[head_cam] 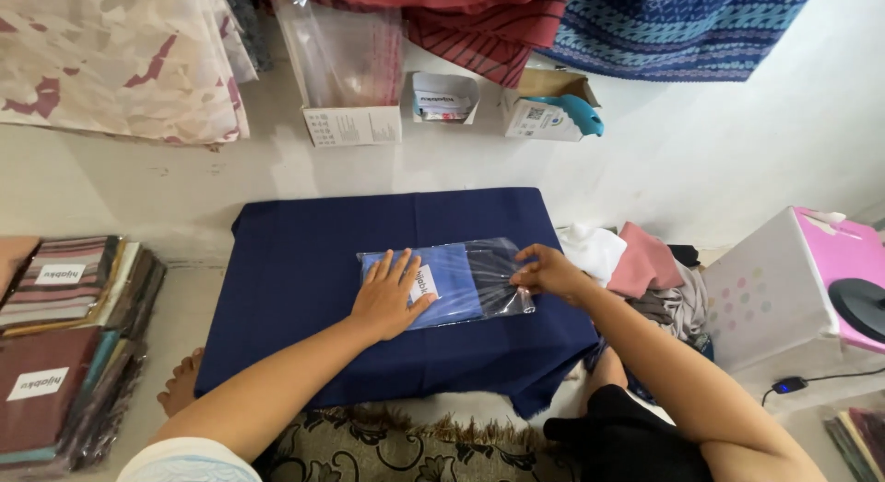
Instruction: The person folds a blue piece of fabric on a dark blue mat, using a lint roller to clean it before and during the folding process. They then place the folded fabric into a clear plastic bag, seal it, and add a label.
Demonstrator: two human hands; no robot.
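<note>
Bagging a blue cloth at frame centre

Left hand [387, 296] is pressing flat, fingers spread, pinning the blue cloth [452, 281] still; right hand [546, 270] is pinching the clear plastic bag [498, 277] open end.

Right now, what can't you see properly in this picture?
Head view only:
- Blue folded cloth: left part hidden under the left hand.
- Clear plastic bag: right end covered by the right hand; open or sealed, unclear.
- Stacked packets: cut off by the left edge.
</note>
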